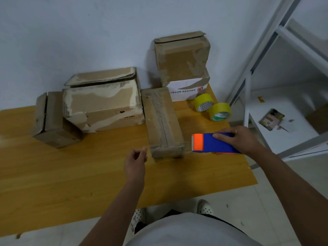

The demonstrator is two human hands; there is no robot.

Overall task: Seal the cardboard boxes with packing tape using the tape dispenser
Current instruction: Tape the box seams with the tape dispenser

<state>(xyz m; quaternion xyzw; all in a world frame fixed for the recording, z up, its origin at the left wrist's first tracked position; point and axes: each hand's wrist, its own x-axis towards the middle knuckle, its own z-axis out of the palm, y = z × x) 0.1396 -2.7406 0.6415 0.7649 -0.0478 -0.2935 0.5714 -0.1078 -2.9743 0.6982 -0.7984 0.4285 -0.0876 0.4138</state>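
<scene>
A long narrow cardboard box (163,119) lies on the wooden table (71,174), with a strip of clear tape along its top. My right hand (239,139) grips a blue and orange tape dispenser (213,143) just right of the box's near end. A thin clear strip of tape seems to run from the dispenser to the box's near corner. My left hand (135,162) hovers left of the box's near end, fingers loosely curled, holding nothing that I can see.
A large worn box (103,105) and a small box (51,119) sit at the left. Two stacked boxes (182,64) stand at the back by the wall. Two yellow tape rolls (213,107) lie at the table's right edge. A white metal shelf (284,86) stands to the right.
</scene>
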